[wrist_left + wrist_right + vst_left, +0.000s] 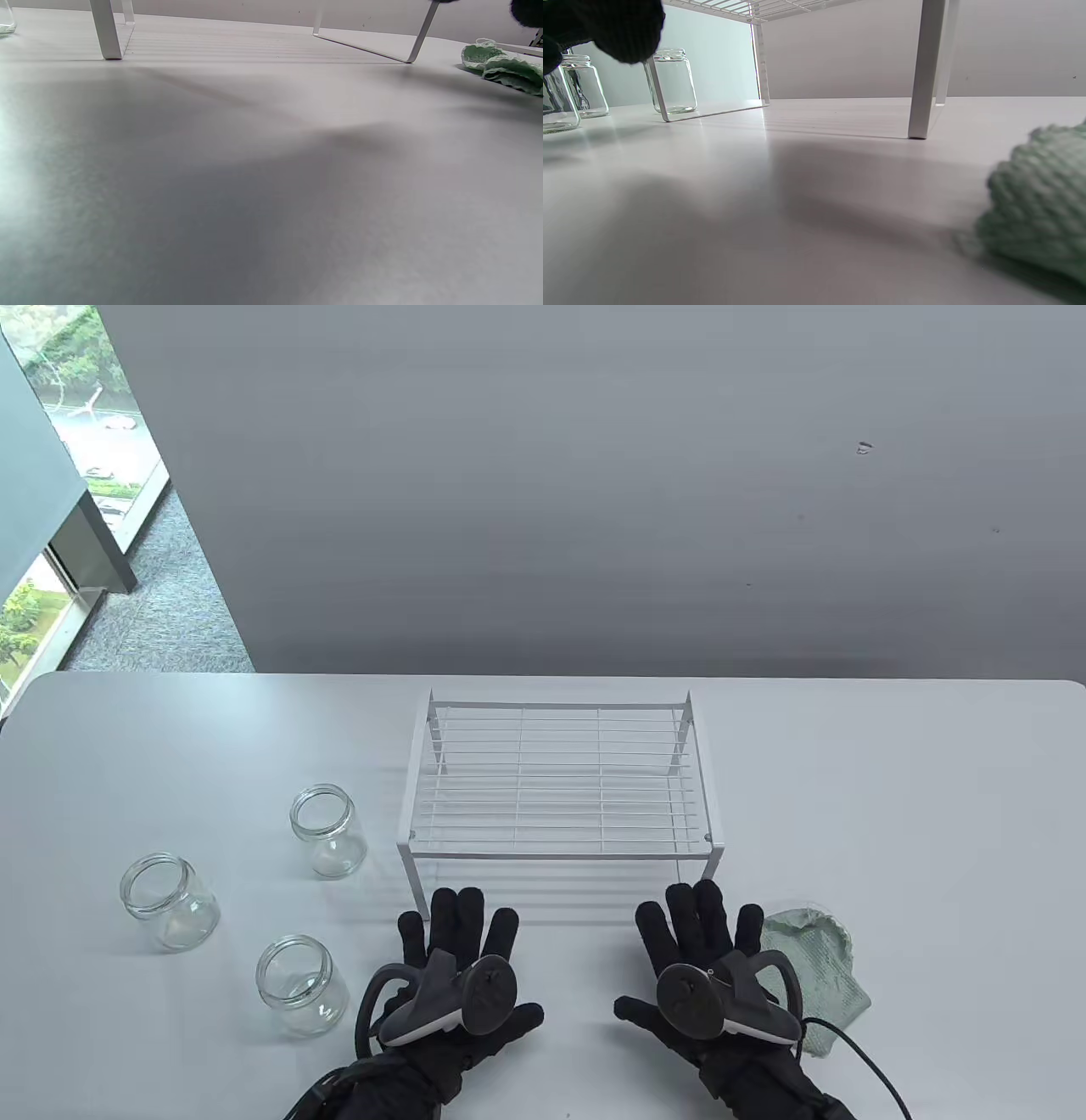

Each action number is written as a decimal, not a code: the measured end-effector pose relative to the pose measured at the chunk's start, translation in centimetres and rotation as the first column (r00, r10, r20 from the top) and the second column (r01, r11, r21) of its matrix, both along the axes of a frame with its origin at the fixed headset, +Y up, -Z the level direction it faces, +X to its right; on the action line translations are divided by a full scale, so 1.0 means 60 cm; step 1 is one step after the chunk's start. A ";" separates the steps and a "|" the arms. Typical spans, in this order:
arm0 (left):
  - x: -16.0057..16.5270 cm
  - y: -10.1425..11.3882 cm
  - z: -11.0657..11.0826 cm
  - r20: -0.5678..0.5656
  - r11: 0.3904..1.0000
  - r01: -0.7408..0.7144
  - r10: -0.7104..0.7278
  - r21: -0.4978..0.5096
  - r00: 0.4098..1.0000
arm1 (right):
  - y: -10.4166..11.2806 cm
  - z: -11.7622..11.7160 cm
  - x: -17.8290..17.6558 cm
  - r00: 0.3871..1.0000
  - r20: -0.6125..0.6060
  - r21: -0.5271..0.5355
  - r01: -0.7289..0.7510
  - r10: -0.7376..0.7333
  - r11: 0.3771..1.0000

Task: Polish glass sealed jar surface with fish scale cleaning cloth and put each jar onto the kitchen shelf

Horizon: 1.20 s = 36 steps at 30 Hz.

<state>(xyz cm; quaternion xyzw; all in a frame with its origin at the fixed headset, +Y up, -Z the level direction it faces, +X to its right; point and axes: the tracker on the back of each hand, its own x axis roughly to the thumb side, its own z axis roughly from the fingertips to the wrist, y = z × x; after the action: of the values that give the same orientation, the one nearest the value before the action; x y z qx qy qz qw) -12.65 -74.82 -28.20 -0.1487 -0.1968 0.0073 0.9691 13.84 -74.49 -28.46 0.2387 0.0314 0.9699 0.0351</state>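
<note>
Three clear lidless glass jars stand on the table's left: the far jar [328, 830], the left jar [168, 901] and the near jar [302, 985]. The white wire shelf [556, 780] stands in the middle with nothing on top. A crumpled green cloth [819, 963] lies at the right, its edge under my right hand's tracker. My left hand [461, 937] rests flat on the table with fingers spread, just in front of the shelf. My right hand [696, 933] lies flat likewise, beside the cloth. Neither hand holds anything. The cloth [1039, 212] fills the right wrist view's right side.
The shelf's legs [106, 31] stand close ahead of both hands. A black cable [865, 1060] trails from the right glove toward the table's near edge. Bare white tabletop [933, 814] spreads to the right of the shelf. A grey wall rises behind the table.
</note>
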 end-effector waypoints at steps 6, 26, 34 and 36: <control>0.001 -0.002 0.000 -0.005 1.000 0.012 -0.012 -0.029 1.000 | -0.002 0.001 -0.001 1.000 -0.005 -0.023 -0.001 0.001 1.000; -0.002 -0.002 -0.003 -0.005 1.000 -0.013 0.013 -0.007 1.000 | -0.002 0.000 0.003 1.000 0.016 -0.028 0.001 0.000 1.000; -0.002 -0.001 -0.003 -0.003 1.000 -0.020 0.020 0.000 1.000 | 0.022 0.002 0.032 0.993 0.116 -0.068 0.019 -0.011 0.998; -0.002 -0.002 -0.002 -0.003 1.000 -0.023 0.023 -0.001 1.000 | 0.028 0.001 0.053 0.986 0.166 -0.099 0.046 -0.029 0.994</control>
<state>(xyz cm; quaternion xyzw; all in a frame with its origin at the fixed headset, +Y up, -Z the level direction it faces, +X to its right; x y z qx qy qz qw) -12.77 -74.94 -28.34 -0.1468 -0.1971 0.0189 0.9691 16.99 -72.79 -28.42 0.1561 0.0736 0.9826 0.0679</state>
